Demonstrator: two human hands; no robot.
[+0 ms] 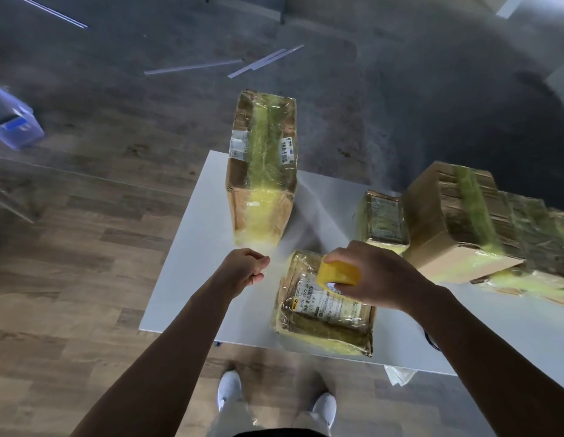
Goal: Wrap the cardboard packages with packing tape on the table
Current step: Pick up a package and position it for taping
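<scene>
Head view shows your right hand (378, 279) curled around the yellow tape roll (337, 272), holding it just above the near package (321, 313). This package lies flat on the white table (186, 294), close to its front edge. Your left hand (243, 269) is just beside the package, on its left. Its thumb and fingers are pinched together, I judge on the tape end (274, 263), though the strip is hard to see. For this step, pull the strip tight and level between both hands, lower it on the package top, then press from one side so that no folds come. Farther away, the tall package (261, 165) stands at the far left corner. A small package (384, 219) and a big package (457, 222) lie to the right, all shiny with tape.
</scene>
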